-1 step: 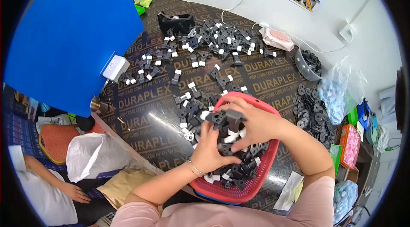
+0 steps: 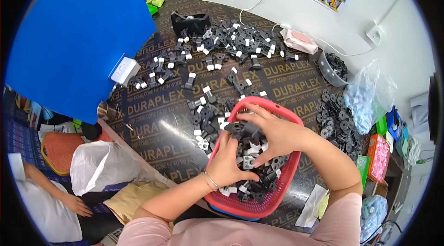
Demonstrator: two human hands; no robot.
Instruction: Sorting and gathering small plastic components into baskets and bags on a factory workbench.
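Observation:
A red plastic basket (image 2: 285, 188) stands in front of me, holding several black plastic parts with white ends (image 2: 273, 165). Both my hands are over it, cupped around a cluster of black parts (image 2: 245, 130) near its far side. My left hand (image 2: 224, 165) has its fingers against the cluster's left side, thumb stretched across the pile. From the right, my right hand (image 2: 286, 138) curls its fingers over the cluster, with the thumb beside a light grey part (image 2: 248, 162). Some fingertips are hidden behind the parts.
Loose black-and-white parts (image 2: 245, 42) spread over the dark printed table (image 2: 152, 102). Black discs (image 2: 340, 125) lie right, near a tub (image 2: 330, 72) and a plastic bag (image 2: 363, 102). A blue panel (image 2: 74, 37) rises left; another person's hand (image 2: 76, 205) is lower left.
The black cluster between my hands has dropped slightly and tilted. A light grey part now shows beside my right thumb. Both hands stay at nearly the same spot.

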